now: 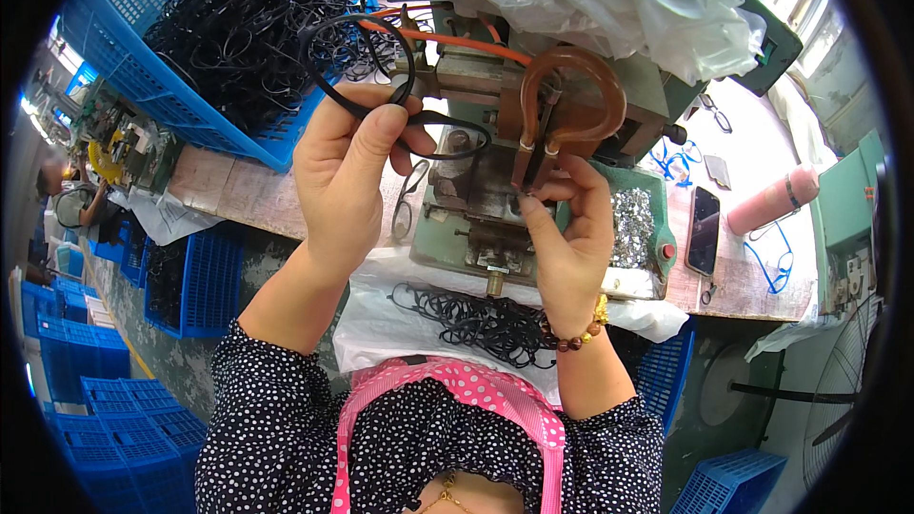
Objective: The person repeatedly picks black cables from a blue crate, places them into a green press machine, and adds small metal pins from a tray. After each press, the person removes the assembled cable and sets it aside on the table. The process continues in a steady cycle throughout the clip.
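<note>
A thin black cord loop (381, 76) is gripped in the left hand (347, 167), whose fingers (381, 128) are closed around it, the thumb pressed over the strand. The loop is held above the worktop (238, 195), in front of a green bench machine (533, 200); its larger ring rises up and away from the person, while a flatter part of the cord runs out to the right toward the machine, so that the long axis lies roughly on a slant from upper left to lower right. The right hand (571, 238) is raised at the machine's front, its fingertips (533, 200) pinched together just below a curved copper tube (571, 100); whether anything is held between them cannot be told. A blue crate (171, 86) heaped with black loops stands at the upper left, more black loops (486, 324) lie on a white sheet (381, 328) near the person, and a dark phone (704, 228) lies to the right.
</note>
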Available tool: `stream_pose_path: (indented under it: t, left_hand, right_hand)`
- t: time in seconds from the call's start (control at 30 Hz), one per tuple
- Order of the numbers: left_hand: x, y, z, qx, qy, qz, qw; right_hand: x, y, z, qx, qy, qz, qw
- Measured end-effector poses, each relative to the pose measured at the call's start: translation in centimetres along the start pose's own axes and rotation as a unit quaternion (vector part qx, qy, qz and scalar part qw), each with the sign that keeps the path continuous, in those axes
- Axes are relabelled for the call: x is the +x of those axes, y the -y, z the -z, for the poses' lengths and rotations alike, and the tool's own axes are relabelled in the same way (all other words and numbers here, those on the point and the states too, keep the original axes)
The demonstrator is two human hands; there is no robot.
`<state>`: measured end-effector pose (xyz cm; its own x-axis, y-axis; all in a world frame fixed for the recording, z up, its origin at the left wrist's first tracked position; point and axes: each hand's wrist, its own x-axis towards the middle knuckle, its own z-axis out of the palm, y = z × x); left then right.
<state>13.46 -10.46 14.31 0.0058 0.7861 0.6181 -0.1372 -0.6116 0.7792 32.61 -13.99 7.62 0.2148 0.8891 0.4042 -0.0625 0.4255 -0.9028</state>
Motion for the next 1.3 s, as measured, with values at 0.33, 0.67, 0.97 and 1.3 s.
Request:
stream_pose_path:
  t: [0.33,0.67,0.97,1.3]
  left_hand:
    - [-3.3,-0.9,-2.1,0.071,0.113,0.019,0.991]
    - [-1.7,1.7,-3.8,0.158,0.17,-0.039,0.972]
    - [-2.2,2.7,-3.4,0.173,0.173,-0.141,0.959]
    - [-3.1,1.9,-3.1,0.2,0.155,-0.086,0.964]
  right_hand:
    - [0.5,0.0,1.3,0.019,0.022,-0.012,0.999]
    - [-0.3,0.0,7.5,-0.053,-0.112,0.061,0.99]
    - [-1.9,-5.1,12.7,-0.432,-0.068,0.057,0.897]
    - [-0.6,-6.1,11.2,-0.511,-0.039,0.117,0.851]
